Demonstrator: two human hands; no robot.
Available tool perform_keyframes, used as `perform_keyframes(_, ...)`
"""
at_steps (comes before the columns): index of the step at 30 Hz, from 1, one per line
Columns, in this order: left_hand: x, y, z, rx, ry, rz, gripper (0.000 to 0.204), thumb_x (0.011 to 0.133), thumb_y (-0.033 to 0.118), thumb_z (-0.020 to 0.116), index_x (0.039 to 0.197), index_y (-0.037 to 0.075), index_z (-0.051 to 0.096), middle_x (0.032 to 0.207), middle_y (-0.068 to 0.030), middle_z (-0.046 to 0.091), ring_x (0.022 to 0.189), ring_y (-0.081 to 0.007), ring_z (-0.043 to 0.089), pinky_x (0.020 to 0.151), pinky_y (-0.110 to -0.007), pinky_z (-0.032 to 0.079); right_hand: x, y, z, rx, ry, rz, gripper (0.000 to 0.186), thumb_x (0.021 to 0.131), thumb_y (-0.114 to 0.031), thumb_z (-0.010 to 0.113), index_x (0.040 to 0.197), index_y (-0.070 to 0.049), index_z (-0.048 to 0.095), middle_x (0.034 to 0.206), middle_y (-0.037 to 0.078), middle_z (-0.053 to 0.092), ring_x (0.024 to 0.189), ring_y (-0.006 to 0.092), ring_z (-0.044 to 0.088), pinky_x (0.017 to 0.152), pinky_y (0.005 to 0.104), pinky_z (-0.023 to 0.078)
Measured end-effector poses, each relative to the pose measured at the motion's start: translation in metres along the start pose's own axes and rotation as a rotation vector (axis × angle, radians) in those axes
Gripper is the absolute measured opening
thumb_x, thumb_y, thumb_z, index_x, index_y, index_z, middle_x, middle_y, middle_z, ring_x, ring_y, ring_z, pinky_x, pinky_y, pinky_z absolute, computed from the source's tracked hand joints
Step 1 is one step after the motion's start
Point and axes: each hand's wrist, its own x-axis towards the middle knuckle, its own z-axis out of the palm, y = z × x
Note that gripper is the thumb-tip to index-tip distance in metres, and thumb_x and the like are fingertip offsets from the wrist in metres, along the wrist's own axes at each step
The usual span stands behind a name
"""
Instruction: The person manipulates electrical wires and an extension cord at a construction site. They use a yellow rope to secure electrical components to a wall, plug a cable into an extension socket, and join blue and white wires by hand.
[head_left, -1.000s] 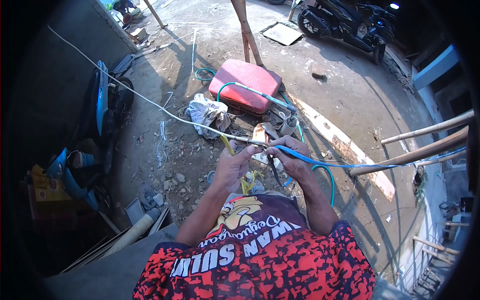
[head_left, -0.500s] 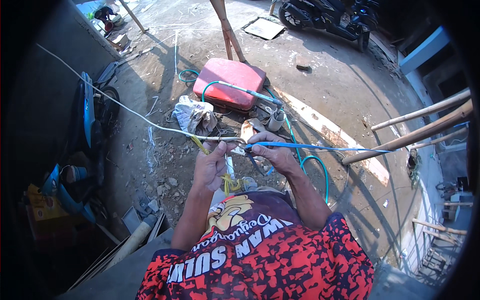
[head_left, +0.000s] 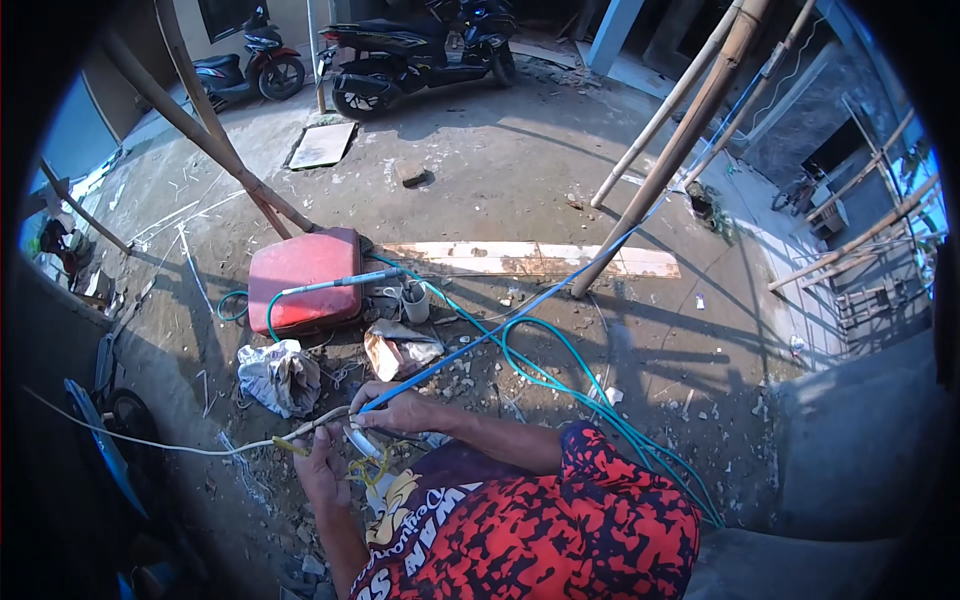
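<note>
My left hand point(head_left: 322, 475) is closed, thumb and fingers pinching a cream-white cable point(head_left: 205, 452) near its end. The cable runs off to the left, with a bit of yellow string point(head_left: 290, 446) tied round it near my fingers. Close beside it, my right hand point(head_left: 398, 410) is closed on a flat-looking blue cable point(head_left: 500, 330), which stretches up to the right past a bamboo pole. The ends of the two cables come together between my hands, but the fingers hide how they are joined. More yellow string point(head_left: 366, 470) dangles below my hands.
Ahead lie a red case point(head_left: 305, 275), a crumpled whitish sack point(head_left: 280, 378), a pale container point(head_left: 415, 302) and a long plank point(head_left: 520, 259). A green hose point(head_left: 560, 385) loops across the rubble-strewn ground. Bamboo poles point(head_left: 640, 215) slant at the right; motorbikes point(head_left: 420, 60) stand at the back.
The view has swung to the right, so my hands now appear lower left. Both hands still hold the cables close together, and the blue cable now slants upward.
</note>
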Motion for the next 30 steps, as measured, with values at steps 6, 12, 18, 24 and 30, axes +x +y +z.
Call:
perform_keyframes(6, -0.003, -0.002, -0.004, 0.016, 0.018, -0.001, 0.026, 0.090, 0.019, 0.066, 0.105, 0.008, 0.048, 0.082, -0.0074, 0.067, 0.040, 0.0003, 0.033, 0.033, -0.017, 0.022, -0.001, -0.006, 0.000, -0.087, 0.001, -0.022, 0.031, 0.088, -0.029, 0.067, 0.104, -0.003, 0.062, 0.097, 0.007, 0.061, 0.091, 0.0164, 0.059, 0.081, 0.0317, 0.047)
perform_keyframes(12, -0.005, 0.001, -0.013, -0.009, 0.030, 0.012, 0.023, 0.092, 0.021, 0.063, 0.103, 0.008, 0.047, 0.082, -0.0073, 0.067, 0.038, -0.0001, 0.033, 0.033, -0.018, 0.022, 0.013, -0.011, 0.004, -0.189, -0.111, -0.068, 0.027, 0.086, -0.026, 0.069, 0.100, -0.003, 0.063, 0.091, 0.007, 0.063, 0.088, 0.0169, 0.060, 0.079, 0.0323, 0.048)
perform_keyframes(18, 0.004, 0.013, -0.014, -0.131, 0.054, 0.018, 0.022, 0.093, 0.024, 0.063, 0.100, 0.004, 0.056, 0.078, -0.0046, 0.065, 0.039, -0.0001, 0.029, 0.036, -0.019, 0.021, 0.016, -0.026, -0.004, 0.071, 0.015, 0.080, 0.033, 0.086, -0.033, 0.070, 0.099, -0.003, 0.066, 0.090, 0.004, 0.066, 0.085, 0.0116, 0.060, 0.076, 0.0285, 0.048)
perform_keyframes(24, 0.007, 0.017, -0.018, -0.235, -0.026, -0.026, 0.024, 0.092, 0.023, 0.064, 0.103, 0.004, 0.056, 0.088, -0.0104, 0.071, 0.039, 0.0014, 0.031, 0.034, -0.017, 0.020, 0.012, -0.018, -0.015, 0.398, 0.023, 0.100, 0.037, 0.085, -0.027, 0.071, 0.104, 0.004, 0.064, 0.099, 0.012, 0.066, 0.088, 0.0170, 0.064, 0.081, 0.0292, 0.053)
perform_keyframes(30, 0.011, 0.012, -0.028, -0.282, -0.040, -0.049, 0.024, 0.092, 0.024, 0.063, 0.103, 0.005, 0.053, 0.091, -0.0106, 0.070, 0.039, 0.0018, 0.032, 0.034, -0.016, 0.022, 0.026, -0.031, -0.013, 0.268, -0.005, 0.097, 0.029, 0.085, -0.021, 0.071, 0.103, 0.001, 0.067, 0.095, 0.008, 0.068, 0.089, 0.0141, 0.062, 0.080, 0.0288, 0.049)
